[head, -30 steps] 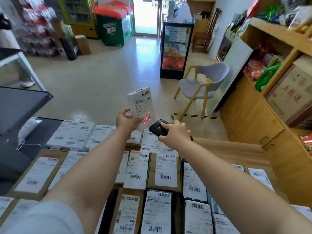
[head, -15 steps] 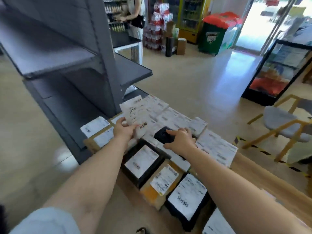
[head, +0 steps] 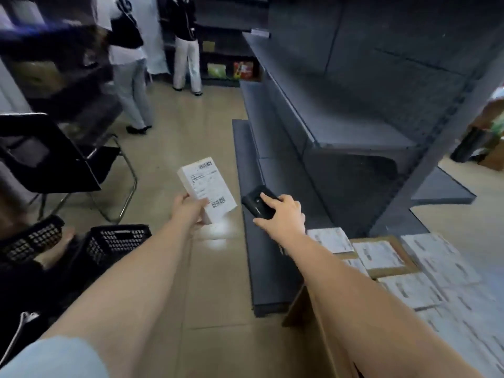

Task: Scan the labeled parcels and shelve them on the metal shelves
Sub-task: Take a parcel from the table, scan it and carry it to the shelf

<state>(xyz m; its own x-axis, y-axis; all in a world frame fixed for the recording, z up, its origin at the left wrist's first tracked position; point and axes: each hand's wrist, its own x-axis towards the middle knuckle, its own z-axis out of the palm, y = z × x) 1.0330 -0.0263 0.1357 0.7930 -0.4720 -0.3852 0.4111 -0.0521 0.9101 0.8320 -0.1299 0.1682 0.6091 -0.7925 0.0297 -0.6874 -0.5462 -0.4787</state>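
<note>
**Parcel in hand, shelf ahead**

Nearest, at four o'clock, the remaining white-labelled parcels (head: 409,271) lie flat in rows on a brown wooden counter (head: 327,342). At nine o'clock sit two black perforated plastic baskets (head: 117,241).

Out in front, the left hand (head: 188,211) pinches the lower corner of a small white rectangular labelled box (head: 206,188), thumb over the label face, fingers behind; the barcode faces up. Just beside it at one o'clock, the right hand (head: 283,216) is wrapped around a black handheld scanner (head: 257,204), forefinger lying along its top.

The step in hand looks like carrying the box to the dark grey metal shelves (head: 341,126), which run from one o'clock away toward twelve. It would go best set label outward and slid well back from the front lip, since a one-corner grip lets the box swing. The lowest tier's edge lies just beneath the right hand, so the scanner should stay clear of it.

The tan floor aisle (head: 191,126) is open at eleven o'clock; a black folding chair (head: 54,165) stands at ten, and two standing people (head: 152,64) are far off.
</note>
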